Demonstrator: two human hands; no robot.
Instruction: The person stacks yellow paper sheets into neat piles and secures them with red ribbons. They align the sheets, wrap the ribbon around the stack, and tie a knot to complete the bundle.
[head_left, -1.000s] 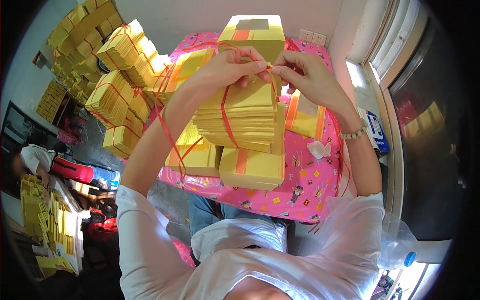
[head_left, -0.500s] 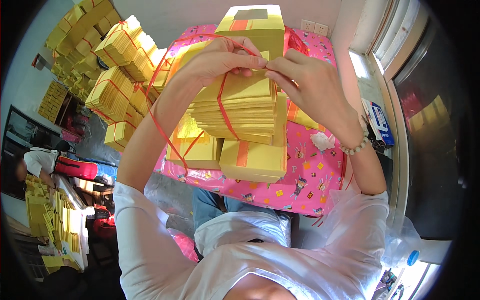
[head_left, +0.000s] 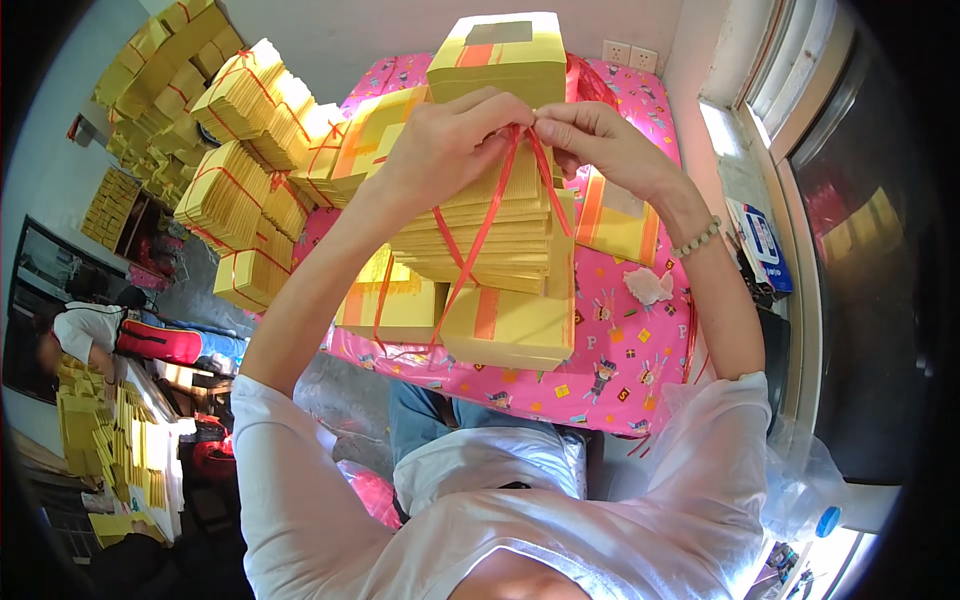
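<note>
Above a stack of yellow paper envelopes [head_left: 515, 262], my left hand [head_left: 450, 140] pinches a red plastic string [head_left: 492, 215]. My right hand [head_left: 605, 150] is closed on the same string just beside it, thumb and fingers pressed together. Where the two hands meet, the string gathers at the top of the stack, and its loose ends hang down the front and right side. One strand also crosses the front of the stack. My fingers partly hide the place where the strands join. The stack rests on other yellow bundles [head_left: 510, 335].
A pink patterned cover [head_left: 560, 395] lies over the table. A taller yellow stack [head_left: 500, 72] stands behind, and tied bundles [head_left: 235, 185] pile up at the left. A flat yellow envelope [head_left: 612, 225] and crumpled white paper [head_left: 648, 285] lie right. Another person [head_left: 85, 330] works far left.
The big string loop over my left forearm has come down; loose ends now hang before the stack. My left hand has turned, its back now showing, and my right hand has shifted slightly.
</note>
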